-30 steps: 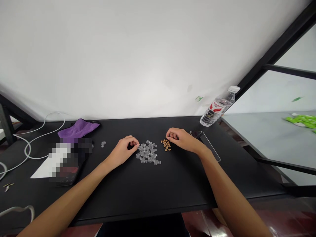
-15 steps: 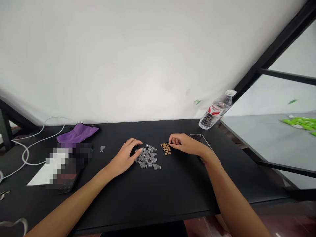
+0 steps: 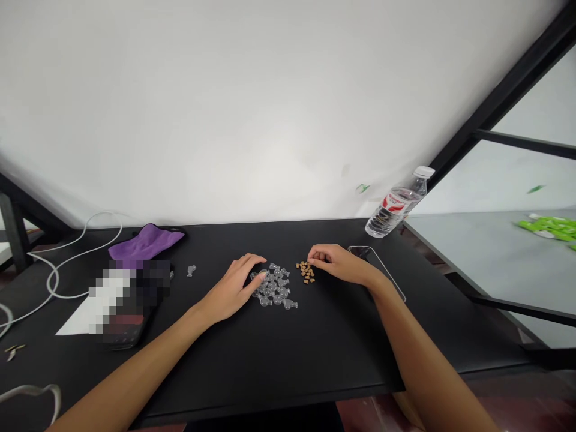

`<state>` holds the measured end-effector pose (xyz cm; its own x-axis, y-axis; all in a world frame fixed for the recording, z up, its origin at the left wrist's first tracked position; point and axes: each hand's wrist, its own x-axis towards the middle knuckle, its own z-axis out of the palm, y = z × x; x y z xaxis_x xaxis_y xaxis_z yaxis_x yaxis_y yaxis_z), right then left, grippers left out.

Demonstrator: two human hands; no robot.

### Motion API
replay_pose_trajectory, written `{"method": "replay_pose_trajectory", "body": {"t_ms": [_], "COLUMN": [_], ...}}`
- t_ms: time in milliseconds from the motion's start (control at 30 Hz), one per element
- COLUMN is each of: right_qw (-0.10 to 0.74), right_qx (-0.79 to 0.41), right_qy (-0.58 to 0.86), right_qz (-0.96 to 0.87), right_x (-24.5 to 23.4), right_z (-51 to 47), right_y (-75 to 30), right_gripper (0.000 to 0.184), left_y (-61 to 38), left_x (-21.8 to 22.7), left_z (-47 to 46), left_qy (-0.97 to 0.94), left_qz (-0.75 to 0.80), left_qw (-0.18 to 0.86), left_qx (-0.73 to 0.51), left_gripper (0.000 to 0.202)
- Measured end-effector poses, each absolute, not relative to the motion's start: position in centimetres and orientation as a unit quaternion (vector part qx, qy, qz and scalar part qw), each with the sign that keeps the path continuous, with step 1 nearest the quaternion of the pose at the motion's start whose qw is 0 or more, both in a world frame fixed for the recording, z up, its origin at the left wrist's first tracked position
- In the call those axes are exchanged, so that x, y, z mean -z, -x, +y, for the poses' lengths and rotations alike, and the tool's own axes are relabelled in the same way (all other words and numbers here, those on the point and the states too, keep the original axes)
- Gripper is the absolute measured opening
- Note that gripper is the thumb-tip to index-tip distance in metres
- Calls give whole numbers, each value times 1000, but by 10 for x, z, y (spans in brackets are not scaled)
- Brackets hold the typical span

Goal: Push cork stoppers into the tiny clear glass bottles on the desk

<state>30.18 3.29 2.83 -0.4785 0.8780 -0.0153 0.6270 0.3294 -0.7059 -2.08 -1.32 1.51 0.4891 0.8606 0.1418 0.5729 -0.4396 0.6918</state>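
A heap of several tiny clear round-bellied bottles (image 3: pixel 275 288) lies in the middle of the black table (image 3: pixel 279 354). My left hand (image 3: pixel 236 286) rests at the heap's left edge with its fingers stretched out onto the bottles. Just right of the heap lies a small pile of brown corks (image 3: pixel 306 272). My right hand (image 3: pixel 336 263) sits beside that pile, its fingers curled and pinched at the nearest corks. One lone clear bottle (image 3: pixel 191 270) lies apart to the left.
A phone (image 3: pixel 377 273) lies by my right wrist and a water bottle (image 3: pixel 396 204) leans at the back right. At the left are a purple cloth (image 3: pixel 144 241), a white cable (image 3: pixel 58 264) and a blurred dark object on white paper (image 3: pixel 117 300). A grey table (image 3: pixel 495 252) with green pieces (image 3: pixel 549 227) adjoins on the right.
My left hand uncurled from a pinch and slid right onto the bottle heap with fingers extended. My right hand stayed by the corks.
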Motion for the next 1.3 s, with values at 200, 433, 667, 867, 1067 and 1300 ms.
{"method": "replay_pose_trajectory", "body": {"t_ms": [200,433,667,867,1067,1300], "right_qw": [317,317,360,368,383,405], "right_qx": [-208,-209,-171,-171,-165,-157], "right_qy": [454,415,425,428,430,428], "right_qz": [-807,-826,-813,-808,-801,-792], "right_x": [-28,-21,-16,-14,-14,-6], "right_z": [26,18,26,28,29,40], "right_y": [-272,-245,-247,-247,-247,-250], "right_gripper": [20,20,21,22,24,25], "left_y": [22,11,-4,-12,-10,-8], "left_x": [-16,-12,-12,-8,-9,-13], "left_z": [-15,-14,-12,-12,-13,-14], "left_qy": [-861,-914,-933,-941,-942,-942], "left_qz": [391,327,307,295,285,267], "left_qw": [265,176,132,111,104,131], "left_qx": [-190,-162,-137,-122,-145,-158], "left_gripper": [73,102,94,73,47,43]}}
